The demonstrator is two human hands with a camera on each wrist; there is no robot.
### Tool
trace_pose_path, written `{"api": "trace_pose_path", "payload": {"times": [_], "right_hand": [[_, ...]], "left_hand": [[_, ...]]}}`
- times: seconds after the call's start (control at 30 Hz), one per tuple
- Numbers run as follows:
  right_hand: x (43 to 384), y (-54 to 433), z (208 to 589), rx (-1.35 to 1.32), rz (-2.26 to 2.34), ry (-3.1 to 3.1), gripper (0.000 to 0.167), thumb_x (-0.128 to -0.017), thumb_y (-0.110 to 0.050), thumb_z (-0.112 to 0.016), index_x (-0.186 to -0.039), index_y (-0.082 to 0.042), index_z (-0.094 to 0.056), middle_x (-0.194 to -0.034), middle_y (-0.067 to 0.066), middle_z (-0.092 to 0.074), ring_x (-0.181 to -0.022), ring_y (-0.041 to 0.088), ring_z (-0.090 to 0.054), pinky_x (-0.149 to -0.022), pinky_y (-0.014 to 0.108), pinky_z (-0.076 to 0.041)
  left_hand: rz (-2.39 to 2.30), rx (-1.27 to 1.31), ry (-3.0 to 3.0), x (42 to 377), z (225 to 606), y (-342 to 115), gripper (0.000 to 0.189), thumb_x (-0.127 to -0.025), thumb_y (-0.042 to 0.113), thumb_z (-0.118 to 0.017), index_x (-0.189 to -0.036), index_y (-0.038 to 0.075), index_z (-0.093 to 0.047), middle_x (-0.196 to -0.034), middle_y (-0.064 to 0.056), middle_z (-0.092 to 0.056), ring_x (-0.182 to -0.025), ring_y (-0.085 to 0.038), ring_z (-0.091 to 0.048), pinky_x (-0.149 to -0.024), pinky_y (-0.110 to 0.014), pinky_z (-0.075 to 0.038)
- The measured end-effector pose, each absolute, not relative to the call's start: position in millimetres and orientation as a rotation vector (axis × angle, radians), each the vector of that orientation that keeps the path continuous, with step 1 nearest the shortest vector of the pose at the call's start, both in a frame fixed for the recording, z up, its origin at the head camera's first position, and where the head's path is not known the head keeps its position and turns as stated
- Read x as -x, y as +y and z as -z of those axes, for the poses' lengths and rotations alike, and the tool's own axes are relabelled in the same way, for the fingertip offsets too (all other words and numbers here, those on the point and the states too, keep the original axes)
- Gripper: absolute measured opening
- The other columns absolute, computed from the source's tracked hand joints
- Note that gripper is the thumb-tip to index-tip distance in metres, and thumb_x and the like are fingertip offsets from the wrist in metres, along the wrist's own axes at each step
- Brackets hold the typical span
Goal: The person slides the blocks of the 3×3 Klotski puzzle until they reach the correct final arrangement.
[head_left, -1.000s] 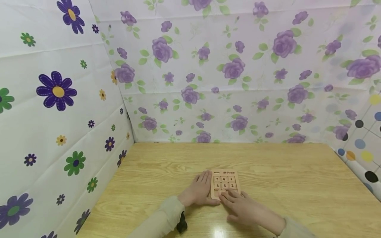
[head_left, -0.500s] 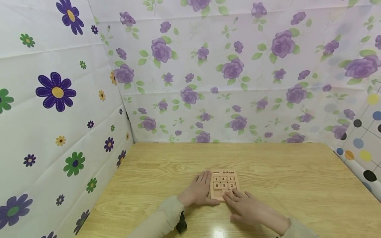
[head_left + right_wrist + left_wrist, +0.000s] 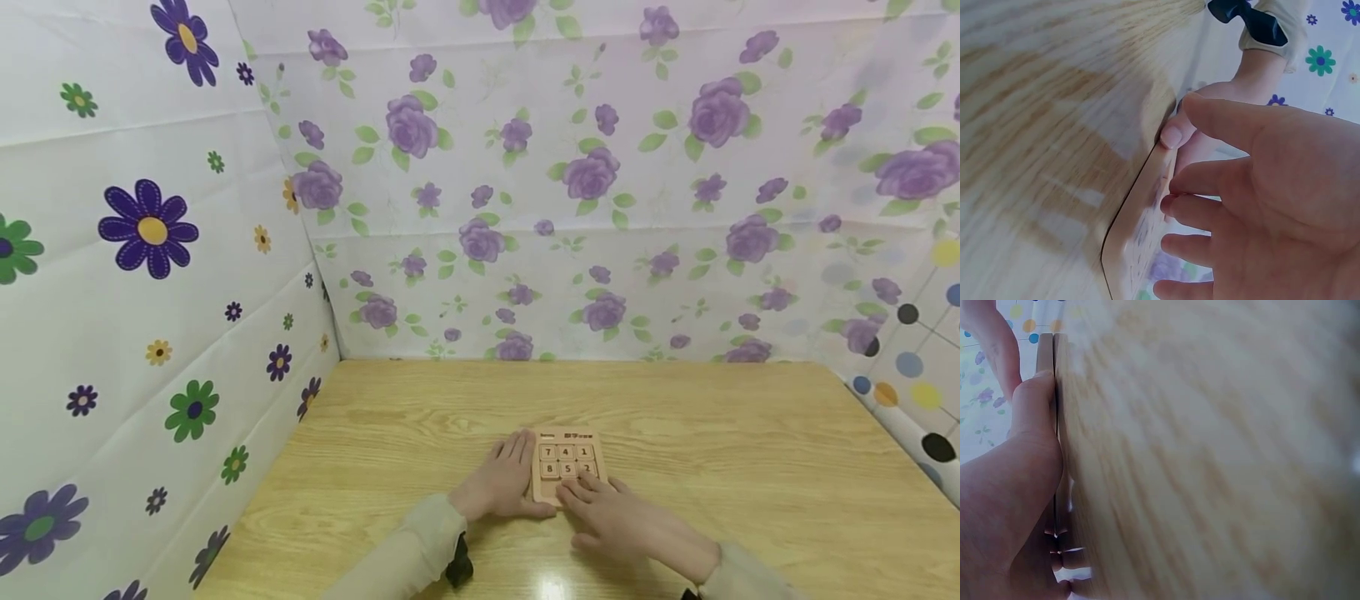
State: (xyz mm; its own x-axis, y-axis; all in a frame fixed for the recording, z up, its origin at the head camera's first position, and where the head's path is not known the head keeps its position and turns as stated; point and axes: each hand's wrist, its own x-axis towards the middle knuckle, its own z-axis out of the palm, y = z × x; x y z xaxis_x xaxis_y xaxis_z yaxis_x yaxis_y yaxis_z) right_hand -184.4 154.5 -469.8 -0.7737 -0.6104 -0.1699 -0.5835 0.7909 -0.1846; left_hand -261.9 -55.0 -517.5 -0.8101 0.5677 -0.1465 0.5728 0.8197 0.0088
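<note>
A square wooden number sliding puzzle (image 3: 558, 437) lies flat on the table. Its upper rows read 7, 4, 1 and 8, 5, 2. At the bottom row's left end a vacant slot (image 3: 548, 492) shows. My left hand (image 3: 501, 477) steadies the board, straight fingers along its left side and thumb against the near edge. With outstretched fingers my right hand (image 3: 611, 518) touches the bottom row, covering the tiles there. In the right wrist view the right hand (image 3: 1272, 181) has its fingertips at the puzzle's face, with the left thumb (image 3: 1173, 136) at the board's corner.
The wood-grain table (image 3: 420, 400) extends around the board on all sides. A rose-patterned cloth (image 3: 525, 292) hangs behind it, a daisy-patterned one (image 3: 240, 392) at left and a dotted one (image 3: 907, 387) at right. A black strap piece (image 3: 459, 567) hangs at the left wrist.
A bottom-row tile slid right, widening the vacant slot at left. My right hand shifted right with it, then came slightly back left over the row. The left hand stayed in place.
</note>
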Motion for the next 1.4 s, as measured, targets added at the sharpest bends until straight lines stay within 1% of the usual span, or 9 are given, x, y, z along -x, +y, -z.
{"api": "trace_pose_path", "payload": {"times": [0.27,0.5,0.73,0.9,1.1,1.4], "right_hand": [[189,148,468,0.944,0.197,2.769,0.067,-0.092,-0.045,-0.058,-0.146,-0.008,-0.042,-0.154,0.014,-0.037,-0.143,0.041,-0.029,-0.111,0.067,-0.028],[200,143,477,0.922,0.179,2.816,0.069,-0.094,-0.049,-0.054,-0.147,-0.007,-0.04,-0.154,0.014,-0.037,-0.144,0.041,-0.026,-0.111,0.068,-0.027],[204,141,476,0.904,0.218,2.81,0.069,-0.094,-0.048,-0.054,-0.147,-0.007,-0.04,-0.154,0.014,-0.037,-0.145,0.04,-0.024,-0.112,0.068,-0.025],[206,138,476,0.909,0.216,2.806,0.069,-0.094,-0.048,-0.054,-0.147,-0.005,-0.04,-0.154,0.014,-0.038,-0.145,0.041,-0.025,-0.112,0.067,-0.025],[205,137,477,0.887,0.2,2.803,0.069,-0.094,-0.05,-0.053,-0.147,-0.007,-0.04,-0.154,0.013,-0.037,-0.145,0.04,-0.025,-0.113,0.066,-0.024],[200,135,474,0.853,0.197,2.779,0.07,-0.094,-0.05,-0.052,-0.149,-0.009,-0.038,-0.156,0.013,-0.033,-0.146,0.038,-0.025,-0.115,0.064,-0.023]], "left_hand": [[0.054,-0.885,2.853,264,521,-55,0.12,-0.077,0.085,-0.04,-0.155,0.002,-0.003,-0.163,-0.016,-0.006,-0.151,-0.028,-0.011,-0.122,-0.044,-0.022],[0.055,-0.893,2.851,264,520,-55,0.12,-0.077,0.085,-0.041,-0.155,0.001,-0.004,-0.163,-0.017,-0.007,-0.151,-0.029,-0.011,-0.122,-0.044,-0.021],[0.068,-0.89,2.85,264,516,-54,0.12,-0.077,0.085,-0.043,-0.155,0.0,-0.007,-0.163,-0.017,-0.009,-0.151,-0.029,-0.013,-0.122,-0.043,-0.024],[0.076,-0.885,2.839,263,515,-54,0.119,-0.078,0.084,-0.043,-0.155,0.001,-0.006,-0.163,-0.017,-0.008,-0.151,-0.028,-0.012,-0.122,-0.044,-0.024],[0.044,-0.877,2.833,261,514,-54,0.12,-0.077,0.083,-0.045,-0.155,0.001,-0.006,-0.163,-0.017,-0.008,-0.151,-0.028,-0.012,-0.122,-0.044,-0.023],[0.067,-0.889,2.852,263,517,-54,0.122,-0.076,0.086,-0.042,-0.155,0.0,-0.006,-0.162,-0.018,-0.008,-0.151,-0.028,-0.012,-0.122,-0.044,-0.023]]}}
